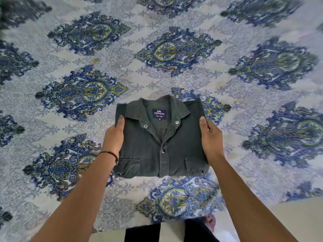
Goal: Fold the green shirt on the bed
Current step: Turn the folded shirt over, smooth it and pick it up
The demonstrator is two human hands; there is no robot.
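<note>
The dark green shirt (174,145) is folded into a compact rectangle, collar away from me, snap buttons and two chest pockets facing up, a blue label showing inside the collar. My left hand (114,137) grips its left edge, thumb on top and fingers hidden underneath. On the opposite edge my right hand (209,137) holds it the same way. The shirt sits over the near part of the bed (174,70); whether it rests on the sheet or is lifted slightly I cannot tell.
The bed is covered by a white sheet with large blue and green paisley medallions (82,93). Its near edge runs along the bottom, with pale floor (288,220) beyond and my dark trousers (143,233) below.
</note>
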